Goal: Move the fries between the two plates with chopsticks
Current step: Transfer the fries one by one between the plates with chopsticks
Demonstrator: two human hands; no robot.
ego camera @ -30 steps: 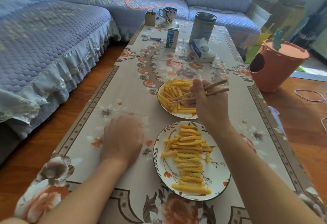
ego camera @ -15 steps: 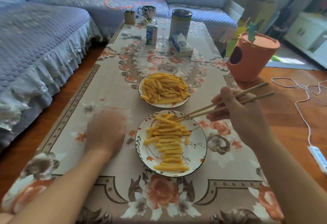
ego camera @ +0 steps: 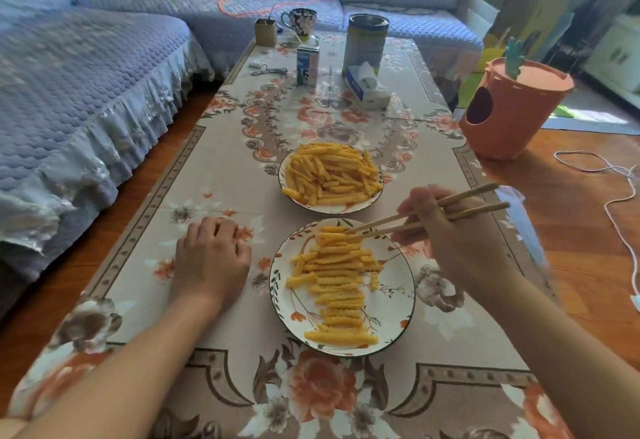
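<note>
My right hand [ego camera: 460, 230] holds the chopsticks [ego camera: 426, 215] in a curled-finger grip; their tips rest on the topmost fry at the far end of the near plate [ego camera: 398, 300]. Half a second ago the tips hovered at the same far rim of that plate, and one second ago they were over the far plate [ego camera: 377, 182]. The right hand now sits over the right edge of the counter [ego camera: 214, 175], beside the near plate.

My left hand [ego camera: 209, 258] lies knuckles up on the counter, just left of the near plate, fingers loosely curled under and holding nothing. Its position relative to the plate matches both earlier frames.

The fries are split in two lots. The stacked fries [ego camera: 337, 276] on the near plate lie crosswise in a column running from far rim to near rim. The heaped fries [ego camera: 329, 173] fill the far plate, which stands just beyond the near plate along the counter's centre line.

Toward the far edge of the counter stand a milk carton [ego camera: 307, 66], a tin can [ego camera: 365, 43], a tissue pack [ego camera: 367, 87], a mug [ego camera: 300, 21] and a small box [ego camera: 265, 31]. An orange bin [ego camera: 512, 109] stands on the floor off the right edge.
</note>
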